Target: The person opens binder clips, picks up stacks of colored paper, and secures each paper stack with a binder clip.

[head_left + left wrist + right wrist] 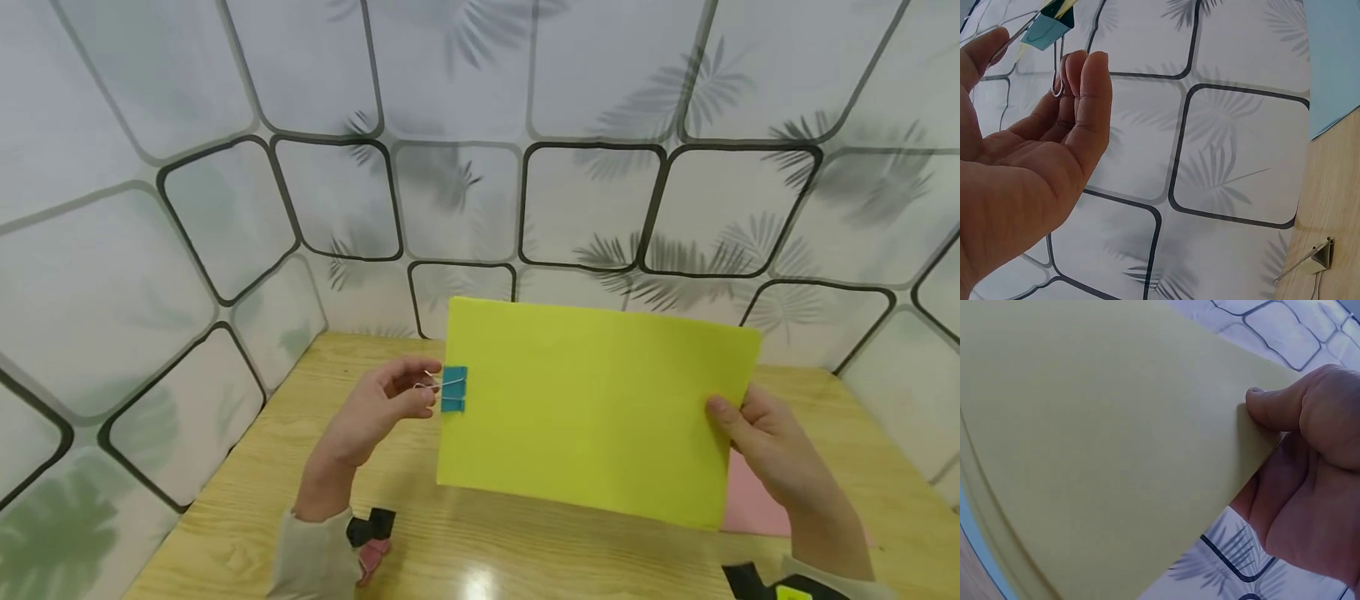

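A yellow sheet of paper, several layers thick at its edge in the right wrist view, is held up above the wooden table. On its left edge sits a teal binder clip with wire handles. My left hand pinches those handles, the thumb on one and the fingertips at the other. At the opposite edge, my right hand grips the paper, its thumb flat on the front and the fingers behind.
Pink paper lies on the table, partly behind the yellow sheet. The left wrist view also shows light blue paper and a second binder clip on the tabletop. A patterned curtain surrounds the table's back and sides.
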`<state>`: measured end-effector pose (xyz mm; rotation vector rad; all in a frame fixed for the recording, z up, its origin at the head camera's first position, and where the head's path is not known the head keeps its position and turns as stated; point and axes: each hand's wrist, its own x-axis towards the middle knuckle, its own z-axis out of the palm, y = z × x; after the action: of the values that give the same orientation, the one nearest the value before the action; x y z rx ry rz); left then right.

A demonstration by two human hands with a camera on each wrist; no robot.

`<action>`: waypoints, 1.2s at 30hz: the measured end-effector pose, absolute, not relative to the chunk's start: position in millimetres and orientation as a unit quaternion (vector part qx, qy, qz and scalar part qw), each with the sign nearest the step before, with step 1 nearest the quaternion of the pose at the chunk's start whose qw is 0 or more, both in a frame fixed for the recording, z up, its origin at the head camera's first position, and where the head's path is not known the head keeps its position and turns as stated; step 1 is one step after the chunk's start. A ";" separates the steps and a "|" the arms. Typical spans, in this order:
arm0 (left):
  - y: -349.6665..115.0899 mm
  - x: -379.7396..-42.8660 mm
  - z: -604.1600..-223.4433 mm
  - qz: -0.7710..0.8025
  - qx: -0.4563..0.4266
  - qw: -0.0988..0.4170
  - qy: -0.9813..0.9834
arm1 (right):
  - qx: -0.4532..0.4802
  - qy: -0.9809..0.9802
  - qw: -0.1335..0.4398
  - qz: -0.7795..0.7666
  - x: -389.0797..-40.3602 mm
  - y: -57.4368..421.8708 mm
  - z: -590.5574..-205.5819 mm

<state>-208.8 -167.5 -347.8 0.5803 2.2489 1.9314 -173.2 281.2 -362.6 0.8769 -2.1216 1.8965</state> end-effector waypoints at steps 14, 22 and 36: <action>-179.5 -209.1 -360.6 0.568 0.195 0.080 0.796 | 0.182 -0.844 0.154 0.480 -171.9 276.3 -362.6; -182.9 -208.6 -360.9 0.564 0.191 0.081 0.800 | 0.225 -0.825 0.095 0.510 -171.6 274.9 -363.7; -185.8 -202.8 -355.6 0.542 0.212 0.117 0.805 | 0.230 -0.830 0.068 0.504 -163.4 280.5 -373.3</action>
<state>-202.8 -185.8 -355.6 0.6210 2.3545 1.5866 -163.4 280.5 -373.3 0.6938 -2.4990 1.5189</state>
